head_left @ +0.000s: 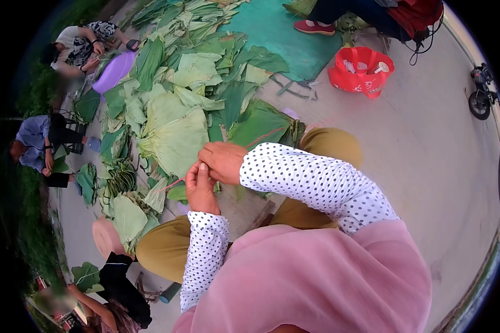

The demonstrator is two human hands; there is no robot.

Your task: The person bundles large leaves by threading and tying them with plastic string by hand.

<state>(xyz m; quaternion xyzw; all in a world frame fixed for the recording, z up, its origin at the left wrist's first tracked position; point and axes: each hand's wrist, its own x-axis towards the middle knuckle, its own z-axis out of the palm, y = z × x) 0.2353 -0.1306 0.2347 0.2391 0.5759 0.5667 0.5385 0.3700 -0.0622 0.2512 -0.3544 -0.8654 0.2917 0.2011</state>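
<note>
Both hands meet in front of my knees, fingers closed together on a thin pink-red string. One end of it sticks out left of my left hand, and another stretch runs up and right past my right hand. My left thumb and fingers are pinched. The fingers of my right hand curl over the same spot, so the part of the string between them is hidden. Just beyond lie large flat green leaves; a pale leaf is nearest my fingers, and a darker folded leaf lies beyond my right wrist.
A long heap of leaves spreads across the ground beside a green sheet. A red bag stands at the upper right. Several people sit around, one near a purple basin. A pink roll lies left of my knee.
</note>
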